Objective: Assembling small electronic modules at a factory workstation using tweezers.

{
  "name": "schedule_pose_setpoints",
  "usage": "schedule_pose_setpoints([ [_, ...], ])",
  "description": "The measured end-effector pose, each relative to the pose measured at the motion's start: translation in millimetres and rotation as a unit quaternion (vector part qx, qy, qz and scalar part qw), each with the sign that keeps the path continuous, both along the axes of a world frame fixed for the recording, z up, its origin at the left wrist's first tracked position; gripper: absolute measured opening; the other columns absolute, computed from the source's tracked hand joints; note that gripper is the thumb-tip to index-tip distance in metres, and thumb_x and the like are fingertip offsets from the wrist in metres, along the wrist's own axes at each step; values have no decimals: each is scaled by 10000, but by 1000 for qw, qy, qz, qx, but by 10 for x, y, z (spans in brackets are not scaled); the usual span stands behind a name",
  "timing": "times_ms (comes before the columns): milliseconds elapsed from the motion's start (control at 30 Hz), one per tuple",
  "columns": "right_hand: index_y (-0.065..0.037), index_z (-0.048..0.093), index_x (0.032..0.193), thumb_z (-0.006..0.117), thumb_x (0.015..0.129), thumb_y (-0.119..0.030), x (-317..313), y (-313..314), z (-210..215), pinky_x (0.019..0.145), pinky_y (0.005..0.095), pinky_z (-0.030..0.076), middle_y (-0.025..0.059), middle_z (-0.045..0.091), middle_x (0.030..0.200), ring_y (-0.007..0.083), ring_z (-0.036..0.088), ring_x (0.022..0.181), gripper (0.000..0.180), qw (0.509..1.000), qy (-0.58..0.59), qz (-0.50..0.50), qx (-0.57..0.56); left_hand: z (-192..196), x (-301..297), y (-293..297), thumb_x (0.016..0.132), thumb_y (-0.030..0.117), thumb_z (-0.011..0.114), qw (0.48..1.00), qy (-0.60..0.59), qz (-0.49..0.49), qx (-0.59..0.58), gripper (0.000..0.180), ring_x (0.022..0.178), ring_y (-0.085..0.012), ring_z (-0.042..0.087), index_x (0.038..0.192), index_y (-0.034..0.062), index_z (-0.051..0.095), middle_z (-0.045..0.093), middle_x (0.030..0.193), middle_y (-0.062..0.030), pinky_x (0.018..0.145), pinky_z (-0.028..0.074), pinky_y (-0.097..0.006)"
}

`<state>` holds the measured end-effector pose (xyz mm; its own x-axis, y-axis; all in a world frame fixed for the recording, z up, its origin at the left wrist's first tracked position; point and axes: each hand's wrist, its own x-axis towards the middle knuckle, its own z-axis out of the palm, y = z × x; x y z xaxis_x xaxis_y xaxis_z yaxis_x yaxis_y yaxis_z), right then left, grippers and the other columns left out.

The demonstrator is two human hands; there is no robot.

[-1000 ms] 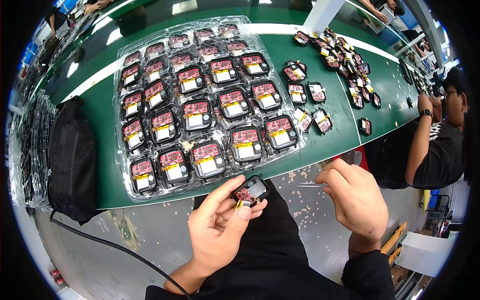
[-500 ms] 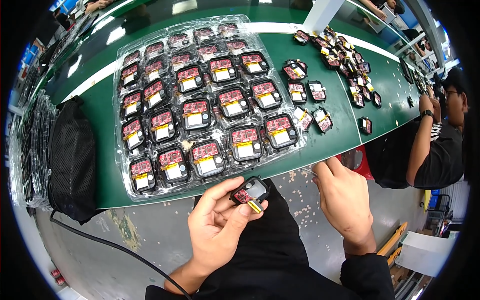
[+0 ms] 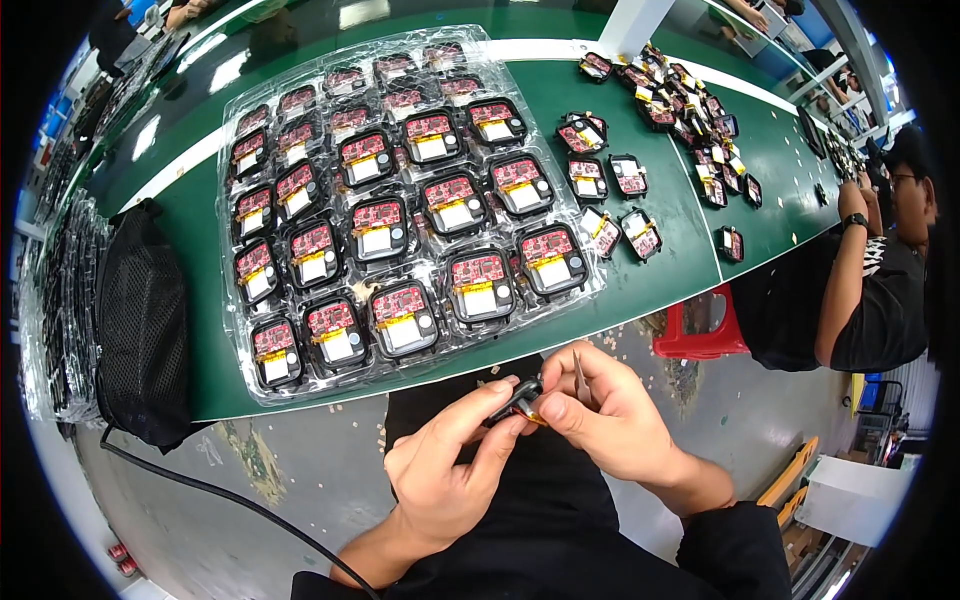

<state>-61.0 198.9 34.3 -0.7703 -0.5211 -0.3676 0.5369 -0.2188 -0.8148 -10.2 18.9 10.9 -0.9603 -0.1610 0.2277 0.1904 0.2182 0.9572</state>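
Black module sat pinched in the left grip, presumably steadied for the right grip, which held tweezers just beside it.

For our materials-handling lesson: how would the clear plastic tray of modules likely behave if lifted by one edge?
The tray would probably flex, since its plastic looks thin and crinkled. It may sag under load, given the rows of modules on it. Tilted steeply, it might spill some, as no lid shows over the nearest row.
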Motion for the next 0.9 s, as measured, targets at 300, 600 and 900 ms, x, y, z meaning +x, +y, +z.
schedule_pose_setpoints([
  [300,19,609,1209,749,942,-101,-9,-24,21,683,209,472,56,697,984,51,605,817,325,997,30,-60,41,-24,-16,-31,888,-82,725,991,71,-22,-110,363,827,-221,761,1224,-90,589,746,978,-229,671,601,-253],
  [600,1,739,1048,777,849,-4,41,20,94,496,209,410,107,727,934,57,590,628,202,904,354,-43,234,-41,-3,20,922,-43,708,972,-96,-6,213,294,788,-157,742,1194,-74,600,748,935,-166,664,585,-238],
  [900,5,705,1046,770,799,72,51,-23,242,649,301,595,116,694,912,211,732,752,264,855,407,-1,321,-69,-7,51,891,-82,712,989,-53,12,140,266,852,-185,750,1129,-86,593,734,954,-173,690,624,-257],
])
